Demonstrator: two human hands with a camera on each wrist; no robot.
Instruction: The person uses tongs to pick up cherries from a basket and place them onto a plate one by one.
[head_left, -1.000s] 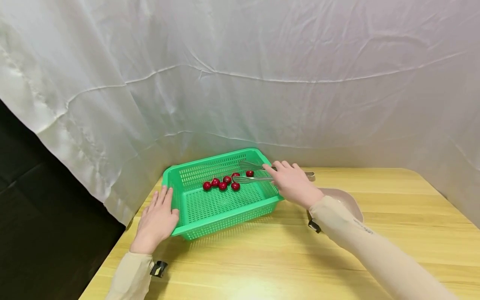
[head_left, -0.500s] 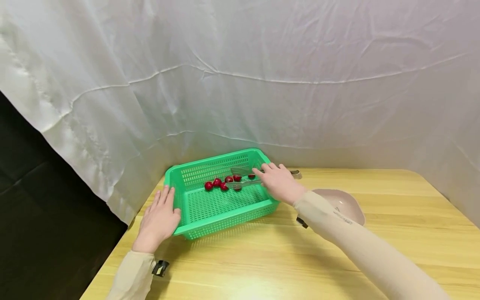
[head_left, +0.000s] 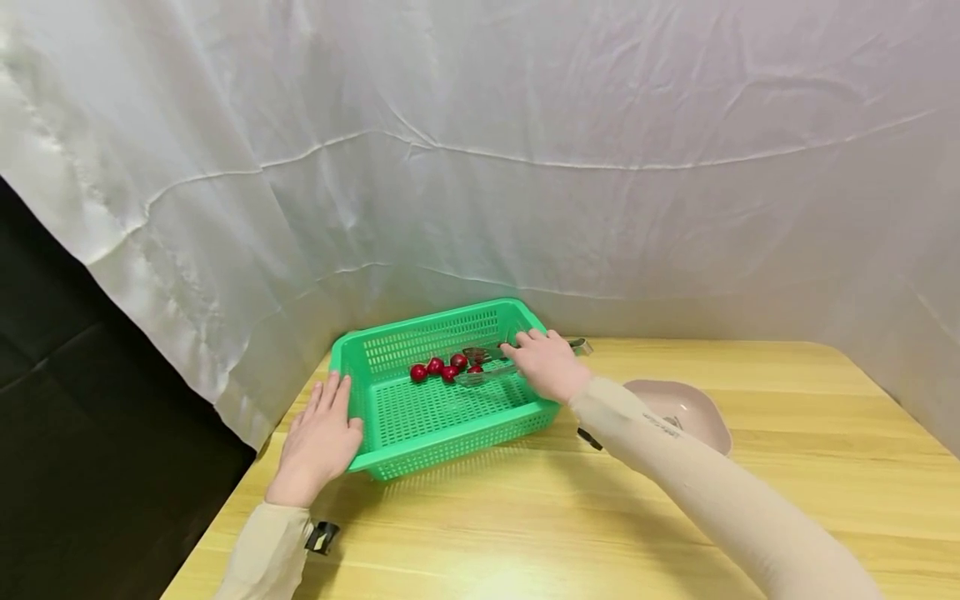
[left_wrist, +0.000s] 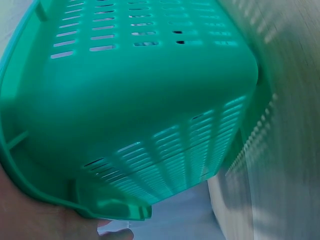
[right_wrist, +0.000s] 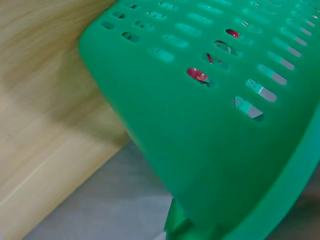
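Several glossy cherries (head_left: 450, 374) lie in a slotted plastic basket (head_left: 450, 448).

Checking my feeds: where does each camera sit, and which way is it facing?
Head: on the person's head, facing forward and down at the green basket, cherries, tongs and bowl; left hand, right hand and sleeves show.
Left wrist: worn there, facing the basket's outer wall; part of the left hand shows at lower left.
Right wrist: worn there, facing the basket's outside, red showing through slots; no hand shows clearly.
Both wrist views share the basket and wooden table.
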